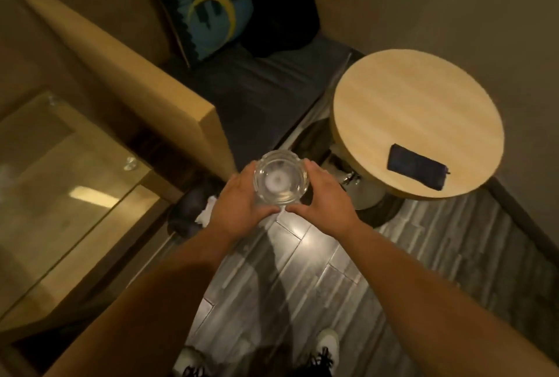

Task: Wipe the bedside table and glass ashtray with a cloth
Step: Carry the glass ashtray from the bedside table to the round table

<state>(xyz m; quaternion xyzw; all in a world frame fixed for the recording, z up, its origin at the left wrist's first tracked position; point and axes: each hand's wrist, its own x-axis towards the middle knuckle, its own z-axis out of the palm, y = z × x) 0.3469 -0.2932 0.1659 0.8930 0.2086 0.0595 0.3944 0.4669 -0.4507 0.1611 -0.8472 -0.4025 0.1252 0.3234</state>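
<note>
— Why is the glass ashtray (281,178) up in the air and not on the round table (378,98)?

— My guess is it's lifted off so the tabletop can be wiped bare. Both hands cup it: the left hand (239,201) wraps its left side, the right hand (326,195) its right, fingers curled round the wall, thumbs nearly meeting at the near rim. It hangs over the floor, to the left of the table and below its top edge as we look down.

— And the cloth?

— A dark folded cloth (417,169) lies on the table, close to its near-right edge, well apart from the ashtray. Neither hand touches it.

— Two hands for one ashtray?

— Thick glass, probably heavy and slippery; a two-sided hold keeps it level. I can't tell whether anything is inside, only a pale blur at the bottom.

— Where could it go?

— The tabletop left of the cloth is bare wood, broad enough, I'd judge, to set it back. Left of the table a dark bench (272,89) runs away from us, with a cushion (211,13) at its far end. Further left stands a glass-topped counter (60,164), its corner near the left forearm.

— Tight?

— Rather. The floor strip between counter and table is narrow, and something white (207,210) lies crumpled beneath the left hand. The table's rim is the edge to mind when swinging right.
</note>
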